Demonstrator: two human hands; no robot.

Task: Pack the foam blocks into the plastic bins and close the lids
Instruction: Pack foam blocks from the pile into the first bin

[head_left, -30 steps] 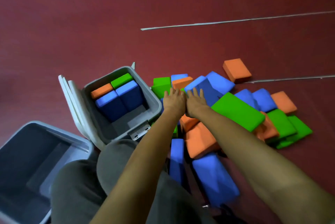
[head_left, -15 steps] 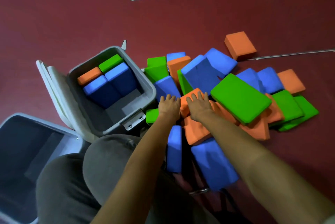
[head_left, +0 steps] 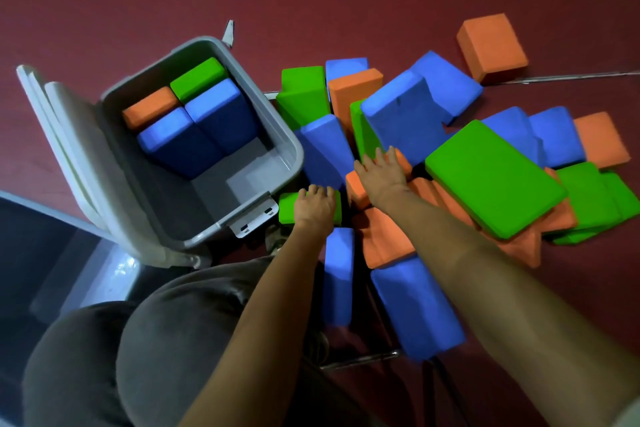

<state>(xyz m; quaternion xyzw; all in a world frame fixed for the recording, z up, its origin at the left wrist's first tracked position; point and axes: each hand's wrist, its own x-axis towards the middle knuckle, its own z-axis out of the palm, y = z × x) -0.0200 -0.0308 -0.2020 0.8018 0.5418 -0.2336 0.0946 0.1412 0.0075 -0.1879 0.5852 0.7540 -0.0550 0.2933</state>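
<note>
Presently, rectangular green foam block [head_left: 287,210]: likely light, squashy; your left hand [head_left: 314,208] lies spread on it, right hand [head_left: 382,172] flat on rectangular orange foam block [head_left: 356,189]; pinch long edges.

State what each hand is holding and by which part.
Left hand lies on a green foam block's top; right hand on an orange foam block's top. Whether either grips cannot be told.

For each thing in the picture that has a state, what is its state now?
Open bin: lid open, partly filled, four blocks inside.
Second bin: open, contents unclear.
Left hand: resting on green block.
Right hand: resting on orange block.
Lone orange block: apart from pile.
</note>
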